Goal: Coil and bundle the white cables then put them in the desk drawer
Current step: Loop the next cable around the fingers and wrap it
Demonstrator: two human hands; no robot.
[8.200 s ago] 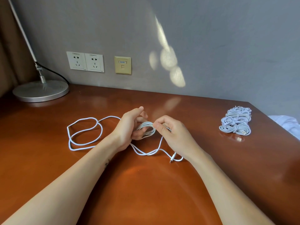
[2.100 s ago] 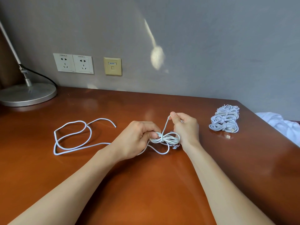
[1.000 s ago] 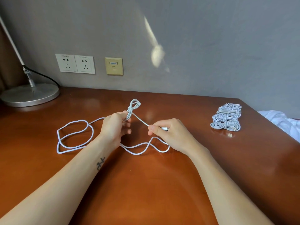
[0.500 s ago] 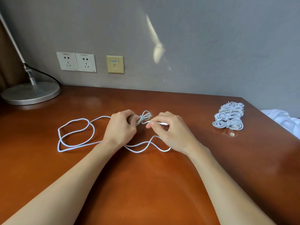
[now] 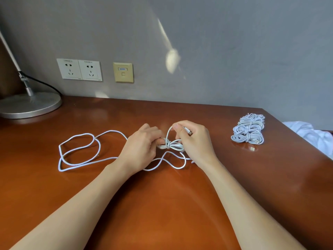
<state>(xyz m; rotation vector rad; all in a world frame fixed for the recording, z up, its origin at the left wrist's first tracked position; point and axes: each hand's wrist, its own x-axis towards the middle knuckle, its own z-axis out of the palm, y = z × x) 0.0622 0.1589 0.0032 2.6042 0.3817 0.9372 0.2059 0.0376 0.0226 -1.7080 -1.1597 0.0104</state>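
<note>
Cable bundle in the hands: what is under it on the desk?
A loose white cable snakes over the brown desk below the bundle. The left hand and right hand, both in a grip on the bundle, hide the desk beneath them.

coil (image 5: 171,146) lower and flat now, new cable loop (image 5: 168,132) above it

Soft daylight, bright patches on the wall (image 5: 234,42), glossy desk (image 5: 162,204) glare, wide-angle edge bending.

Lamp base (image 5: 27,105): silver disc, placed at 10 o'clock.
Sockets (image 5: 79,69): two white plates, mounted on the grey wall (image 5: 234,60) at 11 o'clock.
Data plate (image 5: 123,72): beige, fixed just beside the sockets.
Cloth (image 5: 313,134): white, crumpled, seen at 3 o'clock.
</note>
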